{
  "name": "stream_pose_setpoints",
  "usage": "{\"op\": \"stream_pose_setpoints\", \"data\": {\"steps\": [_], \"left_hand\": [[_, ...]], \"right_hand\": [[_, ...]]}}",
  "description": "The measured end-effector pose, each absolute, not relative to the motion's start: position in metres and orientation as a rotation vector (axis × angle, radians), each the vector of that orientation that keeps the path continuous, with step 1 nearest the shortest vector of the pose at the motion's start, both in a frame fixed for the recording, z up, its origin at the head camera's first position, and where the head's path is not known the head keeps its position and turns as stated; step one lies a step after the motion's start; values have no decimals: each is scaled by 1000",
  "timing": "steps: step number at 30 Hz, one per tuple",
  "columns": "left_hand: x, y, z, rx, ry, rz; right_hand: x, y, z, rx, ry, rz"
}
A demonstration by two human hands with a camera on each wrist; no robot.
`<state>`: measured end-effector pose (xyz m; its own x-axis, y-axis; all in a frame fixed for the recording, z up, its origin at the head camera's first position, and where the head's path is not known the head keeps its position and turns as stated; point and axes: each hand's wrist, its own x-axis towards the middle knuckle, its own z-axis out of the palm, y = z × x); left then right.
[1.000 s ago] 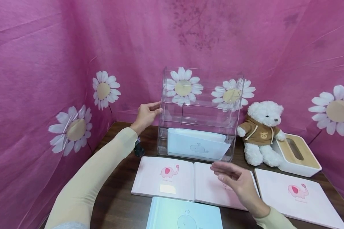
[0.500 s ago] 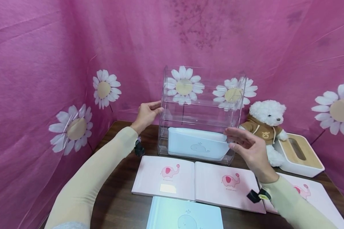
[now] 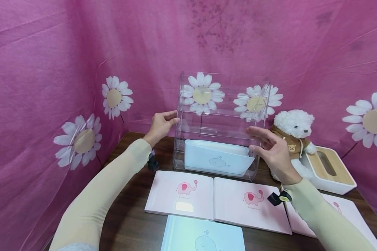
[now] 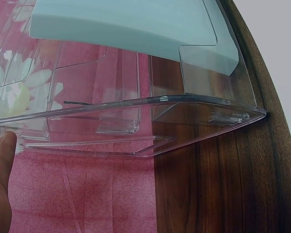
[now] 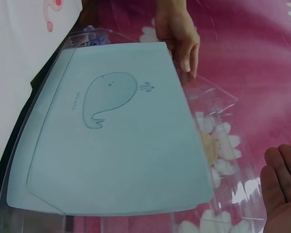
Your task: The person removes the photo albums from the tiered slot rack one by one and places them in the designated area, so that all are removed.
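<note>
A clear acrylic tiered rack (image 3: 220, 122) stands at the back of the table. In its lowest tier a pale blue book with a whale drawing (image 3: 218, 162) stands upright, its top splayed open; the right wrist view shows the cover (image 5: 111, 145) close up. My left hand (image 3: 160, 127) is at the rack's left side, fingers extended and fingertips right at the side panel (image 4: 136, 103). My right hand (image 3: 274, 153) is at the rack's right side, palm towards it, fingers fairly straight and thumb apart beside the whale book's right edge. Nothing is held in it.
Pink elephant books lie in a row before the rack: left (image 3: 166, 195), middle (image 3: 232, 205) and right (image 3: 348, 223). Another whale book (image 3: 176, 233) lies nearer me. A white teddy bear (image 3: 293, 123) in a brown hoodie and a wooden-topped tissue box (image 3: 328, 164) are at the right.
My right hand has moved up from over the middle elephant book to the rack's right side, then a little higher. My left hand stays at the rack's left side.
</note>
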<state>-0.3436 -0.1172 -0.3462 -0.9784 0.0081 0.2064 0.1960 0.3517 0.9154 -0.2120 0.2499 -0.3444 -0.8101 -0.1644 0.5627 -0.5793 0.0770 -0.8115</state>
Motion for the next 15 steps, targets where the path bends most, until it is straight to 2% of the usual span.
{"op": "stream_pose_setpoints", "data": {"steps": [15], "left_hand": [[-343, -118, -345, -202, -2436, -1714]], "right_hand": [[-230, 252, -371, 761, -2174, 1731]]}}
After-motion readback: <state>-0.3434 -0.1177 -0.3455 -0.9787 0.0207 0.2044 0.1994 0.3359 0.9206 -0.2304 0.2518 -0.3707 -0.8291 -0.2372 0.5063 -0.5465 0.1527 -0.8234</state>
